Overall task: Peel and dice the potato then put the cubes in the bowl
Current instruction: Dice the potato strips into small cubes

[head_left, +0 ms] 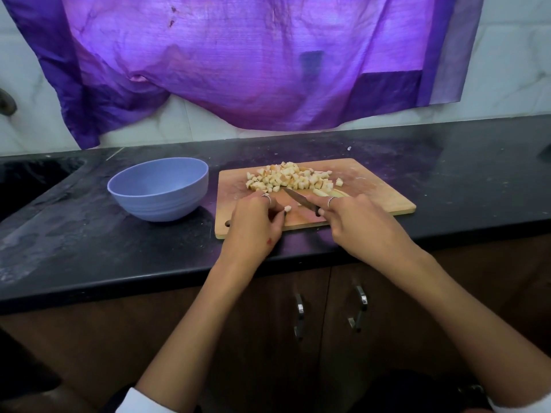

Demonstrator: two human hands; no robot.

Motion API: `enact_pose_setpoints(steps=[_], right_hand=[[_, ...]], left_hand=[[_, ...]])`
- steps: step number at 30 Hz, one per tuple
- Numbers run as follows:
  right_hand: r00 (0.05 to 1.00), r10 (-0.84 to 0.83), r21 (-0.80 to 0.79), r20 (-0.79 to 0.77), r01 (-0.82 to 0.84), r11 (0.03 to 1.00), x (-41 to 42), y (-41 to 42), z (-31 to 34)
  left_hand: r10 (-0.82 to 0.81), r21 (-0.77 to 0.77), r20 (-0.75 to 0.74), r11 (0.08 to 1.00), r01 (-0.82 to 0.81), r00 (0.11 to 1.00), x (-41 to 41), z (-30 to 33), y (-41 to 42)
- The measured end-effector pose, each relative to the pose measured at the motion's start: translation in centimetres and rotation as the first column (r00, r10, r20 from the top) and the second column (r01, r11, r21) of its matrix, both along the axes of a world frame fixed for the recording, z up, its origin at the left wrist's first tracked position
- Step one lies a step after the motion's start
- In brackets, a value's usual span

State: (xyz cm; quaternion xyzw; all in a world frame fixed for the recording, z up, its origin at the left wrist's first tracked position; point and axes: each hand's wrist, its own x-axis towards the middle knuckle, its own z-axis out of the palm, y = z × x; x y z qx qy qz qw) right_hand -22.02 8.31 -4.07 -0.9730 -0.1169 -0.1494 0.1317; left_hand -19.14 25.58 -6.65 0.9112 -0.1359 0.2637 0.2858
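Note:
A heap of diced potato cubes (290, 177) lies at the far side of the wooden cutting board (378, 192). An uncut potato piece (328, 192) sits just right of the heap. My right hand (354, 225) grips a small dark-handled knife (299, 199), its blade pointing left toward the cubes. My left hand (256, 222) rests on the board's near left part with fingers curled, and a single cube (287, 208) lies at its fingertips; whether the hand pinches it I cannot tell. A blue bowl (159, 189), with nothing visible inside, stands left of the board.
The board and bowl sit on a black stone counter (89, 248). A sink recess (26, 180) lies at the far left. A purple cloth (238, 61) hangs on the tiled wall behind. Brown cabinet doors with metal handles (299, 315) are below the counter edge.

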Motion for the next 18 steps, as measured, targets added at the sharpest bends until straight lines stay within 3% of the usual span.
enact_pose_setpoints(steps=[3,11,18], right_hand=[[0.999,0.029,0.097,-0.021,-0.027,0.995,0.0,0.4,-0.5],[0.994,0.086,0.1,-0.069,-0.078,0.992,0.4,0.8,0.0],[0.989,0.1,-0.016,-0.112,-0.102,0.995,0.8,1.7,0.7]], left_hand=[[-0.005,0.023,-0.005,1.0,0.005,1.0,-0.3,0.1,0.3],[-0.006,-0.011,-0.031,1.0,0.005,0.999,-0.1,0.3,0.3],[0.001,0.004,-0.051,1.0,0.0,0.999,-0.3,0.5,0.0]])
